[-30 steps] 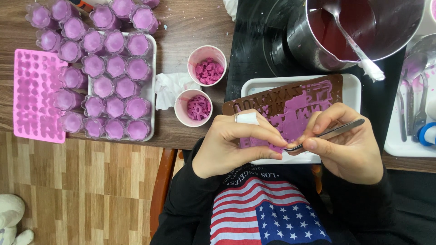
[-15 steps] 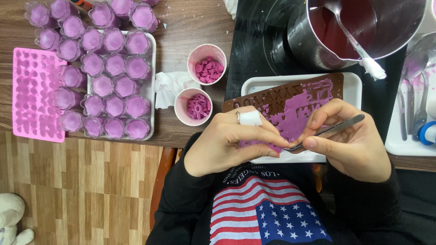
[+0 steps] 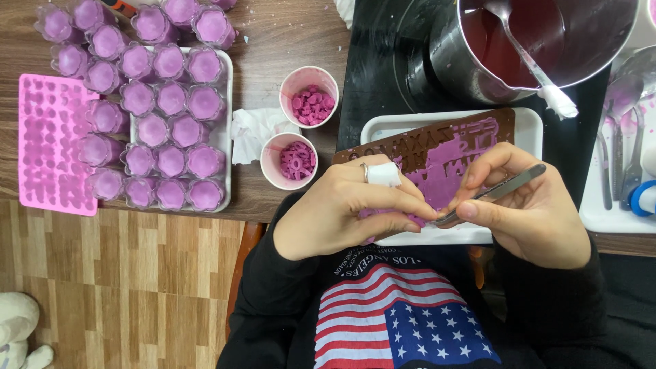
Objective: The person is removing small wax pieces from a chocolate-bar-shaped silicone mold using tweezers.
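Note:
A brown letter mould (image 3: pixel 437 147) smeared with purple wax lies on a white tray (image 3: pixel 529 133) at the table's near edge. My left hand (image 3: pixel 345 208), with a white bandage on one finger, pinches the mould's near edge where the purple wax overhangs. My right hand (image 3: pixel 529 215) holds metal tweezers (image 3: pixel 495 195) whose tip meets the wax beside my left fingertips. Two small paper cups (image 3: pixel 292 162) (image 3: pixel 309 96) to the left hold purple wax letters.
A steel pot (image 3: pixel 540 41) with dark pink liquid and a spoon stands on a black cooktop behind the tray. A tray of several purple-filled cups (image 3: pixel 160 113) and a pink silicone mould (image 3: pixel 48 143) lie far left. Crumpled tissue (image 3: pixel 253 130) lies by the cups. Spoons (image 3: pixel 618 157) rest at right.
Both hands have shifted slightly left and toward me on the mould; the tweezers keep working at the same wax edge.

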